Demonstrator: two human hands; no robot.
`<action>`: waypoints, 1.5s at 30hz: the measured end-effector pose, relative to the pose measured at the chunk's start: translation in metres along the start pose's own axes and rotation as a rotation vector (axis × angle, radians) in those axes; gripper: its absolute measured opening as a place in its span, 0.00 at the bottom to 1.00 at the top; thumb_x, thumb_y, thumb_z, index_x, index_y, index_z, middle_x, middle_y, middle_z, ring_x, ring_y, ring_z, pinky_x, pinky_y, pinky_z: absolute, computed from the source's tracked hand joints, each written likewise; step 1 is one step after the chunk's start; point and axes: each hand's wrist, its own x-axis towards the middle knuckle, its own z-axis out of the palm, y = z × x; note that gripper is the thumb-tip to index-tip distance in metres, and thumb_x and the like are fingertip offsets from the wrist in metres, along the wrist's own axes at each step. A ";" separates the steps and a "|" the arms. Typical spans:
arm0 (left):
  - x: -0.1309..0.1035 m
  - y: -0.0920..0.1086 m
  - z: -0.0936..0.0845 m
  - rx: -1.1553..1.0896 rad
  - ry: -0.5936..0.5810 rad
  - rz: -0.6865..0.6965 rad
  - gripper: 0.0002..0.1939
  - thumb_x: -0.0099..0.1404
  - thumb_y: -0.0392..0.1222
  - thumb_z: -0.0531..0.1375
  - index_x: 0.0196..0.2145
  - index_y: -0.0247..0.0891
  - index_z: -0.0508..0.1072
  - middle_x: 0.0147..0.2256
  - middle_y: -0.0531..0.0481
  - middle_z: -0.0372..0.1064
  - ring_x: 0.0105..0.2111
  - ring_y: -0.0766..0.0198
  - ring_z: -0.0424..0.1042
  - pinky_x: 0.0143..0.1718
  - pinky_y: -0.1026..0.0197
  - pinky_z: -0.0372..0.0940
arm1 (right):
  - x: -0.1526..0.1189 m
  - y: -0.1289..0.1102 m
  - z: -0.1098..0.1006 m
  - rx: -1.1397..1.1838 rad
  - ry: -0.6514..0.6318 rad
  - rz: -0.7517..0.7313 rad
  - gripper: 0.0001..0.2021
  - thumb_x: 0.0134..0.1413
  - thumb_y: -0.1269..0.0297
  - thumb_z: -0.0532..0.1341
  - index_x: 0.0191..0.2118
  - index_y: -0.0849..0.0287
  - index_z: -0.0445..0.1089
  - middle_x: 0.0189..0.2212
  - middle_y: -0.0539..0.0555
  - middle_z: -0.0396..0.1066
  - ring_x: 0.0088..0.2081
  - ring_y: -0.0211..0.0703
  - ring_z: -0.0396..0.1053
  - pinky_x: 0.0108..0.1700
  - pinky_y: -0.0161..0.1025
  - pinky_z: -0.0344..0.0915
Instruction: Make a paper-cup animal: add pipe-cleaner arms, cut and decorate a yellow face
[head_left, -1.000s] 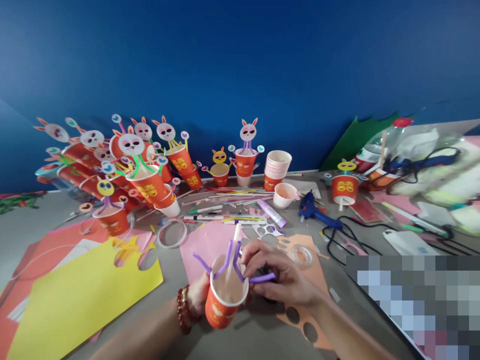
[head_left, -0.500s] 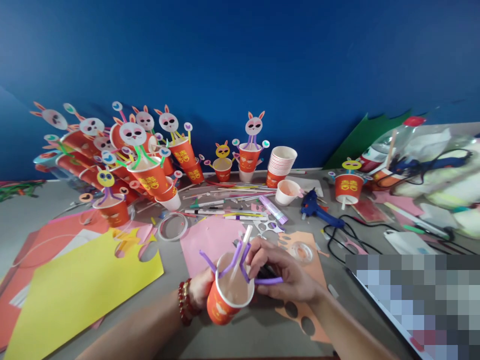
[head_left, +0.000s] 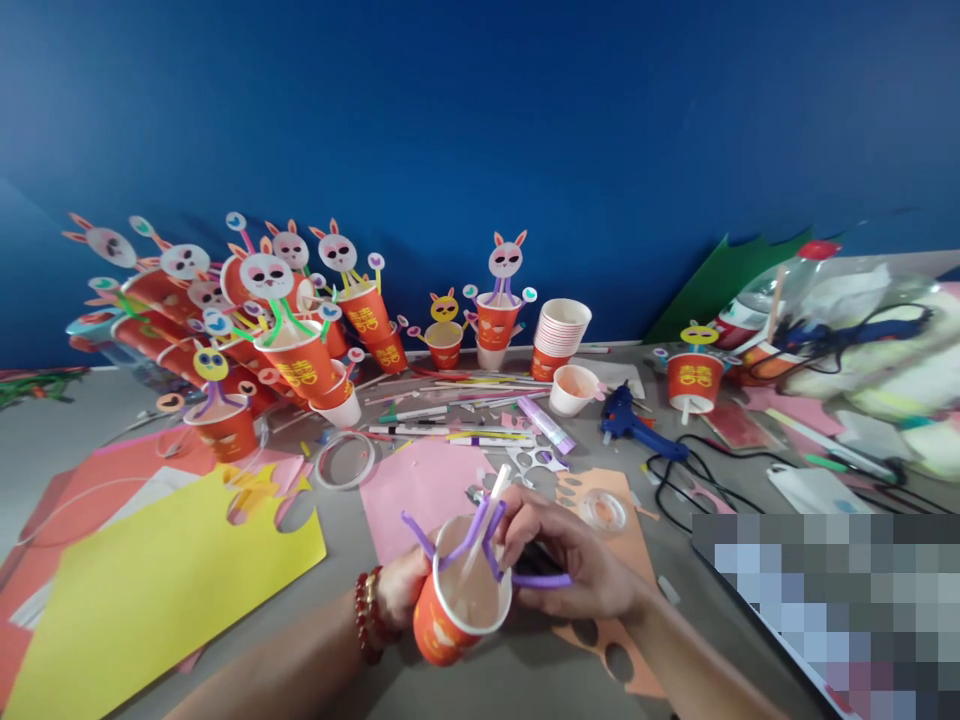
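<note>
My left hand (head_left: pixel 405 588) is wrapped round the far left side of an orange-red paper cup (head_left: pixel 441 620), which tilts with its white rim and open mouth toward me. Purple pipe cleaners (head_left: pixel 478 530) are bent inside the cup and stick out past the rim on both sides. A white straw (head_left: pixel 498 487) rises from inside the cup between them. My right hand (head_left: pixel 566 555) is closed at the cup's right rim, its thumb and fingertips pinching the bent purple pipe cleaner there. Some of its fingers are hidden behind the cup.
Rabbit-faced cups (head_left: pixel 296 360) crowd the back left. A cup stack (head_left: pixel 561 335), a small white cup (head_left: pixel 574 390) and a blue glue gun (head_left: pixel 637 425) stand behind. Yellow paper (head_left: pixel 165 590) lies left, tape (head_left: pixel 345 460) and pink paper (head_left: pixel 420 490) ahead, cut orange paper (head_left: pixel 615 510) right.
The cup and both hands sit slightly lower in the picture, and the cup is turned a little more toward me. The grip of both hands looks the same.
</note>
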 end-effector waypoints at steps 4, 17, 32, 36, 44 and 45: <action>0.001 -0.004 -0.001 0.023 -0.068 -0.018 0.31 0.52 0.66 0.66 0.37 0.32 0.80 0.29 0.43 0.76 0.29 0.57 0.75 0.37 0.57 0.67 | -0.002 0.001 0.001 0.085 0.014 0.022 0.10 0.53 0.65 0.68 0.42 0.56 0.70 0.42 0.56 0.68 0.44 0.45 0.69 0.47 0.43 0.66; 0.003 0.003 0.010 0.071 -0.060 -0.043 0.30 0.51 0.65 0.68 0.34 0.31 0.81 0.29 0.41 0.76 0.31 0.57 0.75 0.35 0.61 0.67 | -0.001 -0.002 0.001 0.034 -0.018 -0.022 0.08 0.54 0.65 0.68 0.41 0.56 0.74 0.42 0.57 0.69 0.43 0.46 0.70 0.47 0.44 0.66; -0.001 -0.004 -0.010 0.074 -0.065 -0.056 0.25 0.53 0.60 0.69 0.39 0.36 0.79 0.34 0.46 0.77 0.31 0.60 0.74 0.38 0.59 0.66 | -0.001 -0.004 0.002 0.032 -0.047 -0.064 0.07 0.53 0.65 0.68 0.39 0.58 0.75 0.39 0.56 0.70 0.43 0.44 0.69 0.48 0.41 0.66; -0.002 -0.005 -0.013 0.076 -0.106 -0.084 0.29 0.54 0.64 0.66 0.40 0.34 0.79 0.34 0.45 0.77 0.32 0.59 0.74 0.35 0.61 0.66 | -0.002 0.001 0.002 0.030 -0.024 -0.098 0.09 0.53 0.65 0.68 0.40 0.58 0.74 0.39 0.57 0.70 0.43 0.44 0.69 0.48 0.42 0.65; -0.004 -0.005 -0.016 0.096 -0.054 -0.049 0.27 0.53 0.61 0.68 0.40 0.35 0.79 0.33 0.45 0.77 0.32 0.59 0.74 0.38 0.59 0.67 | 0.002 -0.006 0.001 -0.007 -0.057 -0.074 0.06 0.51 0.67 0.69 0.36 0.59 0.73 0.37 0.56 0.71 0.41 0.43 0.69 0.46 0.40 0.66; -0.004 -0.005 -0.015 0.097 -0.045 -0.046 0.25 0.54 0.59 0.68 0.40 0.35 0.79 0.33 0.45 0.77 0.31 0.59 0.74 0.38 0.59 0.67 | 0.002 -0.008 0.001 -0.016 -0.058 -0.063 0.06 0.51 0.67 0.69 0.35 0.60 0.73 0.36 0.56 0.71 0.41 0.43 0.69 0.46 0.40 0.66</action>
